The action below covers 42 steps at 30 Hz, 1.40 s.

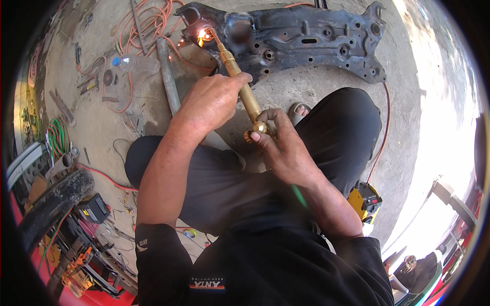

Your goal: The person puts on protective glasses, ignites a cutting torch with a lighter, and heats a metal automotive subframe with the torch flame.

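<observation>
A brass gas torch [248, 100] slants up and away from me, its tip at the left end of a dark steel subframe [311, 43] on the floor. Bright flame and sparks [204, 35] glow where the tip meets the metal. My left hand [212, 99] is wrapped round the torch's barrel at mid-length. Lower down, my right hand [286, 148] grips the rear of the torch, with thumb and fingers at its brass valve knobs [259, 127]. From below that hand a green hose [300, 196] runs down.
An orange hose [145, 25] lies coiled at the far left, near a metal pipe [167, 76] and a clear plastic bottle [139, 65]. A yellow-and-black machine [365, 201] stands right of my knee. Tools and a thick black tube [56, 204] crowd the left side.
</observation>
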{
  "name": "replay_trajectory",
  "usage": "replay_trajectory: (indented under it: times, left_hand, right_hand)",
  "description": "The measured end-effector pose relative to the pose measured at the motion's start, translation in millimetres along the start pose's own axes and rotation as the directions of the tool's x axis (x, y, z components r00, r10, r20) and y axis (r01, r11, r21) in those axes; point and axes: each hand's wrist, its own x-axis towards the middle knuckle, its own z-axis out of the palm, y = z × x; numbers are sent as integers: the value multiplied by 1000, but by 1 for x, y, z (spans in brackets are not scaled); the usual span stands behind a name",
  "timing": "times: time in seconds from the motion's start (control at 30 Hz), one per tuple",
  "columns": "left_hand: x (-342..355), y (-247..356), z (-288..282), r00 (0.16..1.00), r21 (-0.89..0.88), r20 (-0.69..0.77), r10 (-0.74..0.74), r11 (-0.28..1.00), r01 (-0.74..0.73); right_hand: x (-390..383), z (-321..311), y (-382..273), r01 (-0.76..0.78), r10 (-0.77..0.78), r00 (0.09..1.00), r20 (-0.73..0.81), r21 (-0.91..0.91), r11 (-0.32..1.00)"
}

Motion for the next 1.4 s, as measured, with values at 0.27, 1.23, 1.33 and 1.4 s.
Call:
replay_trajectory:
  times: [0.27, 1.23, 1.33, 1.4]
  left_hand:
    - [0, -2, 2, 1000, 2, -25, 17, 1000, -17]
    - [1, -4, 3, 1000, 32, -4, -2, 999, 2]
    - [1, -4, 3, 1000, 25, 2, -20, 999, 20]
    - [1, -4, 3, 1000, 28, 0, -17, 999, 17]
  right_hand:
    - [-1, 1, 1, 12, -12, 1000, -6, -39, 999]
    - [2, 4, 2, 39, -40, 999, -10, -66, 997]
    - [3, 5, 2, 36, -37, 999, -12, -65, 997]
    - [4, 5, 3, 33, -34, 999, -8, -62, 998]
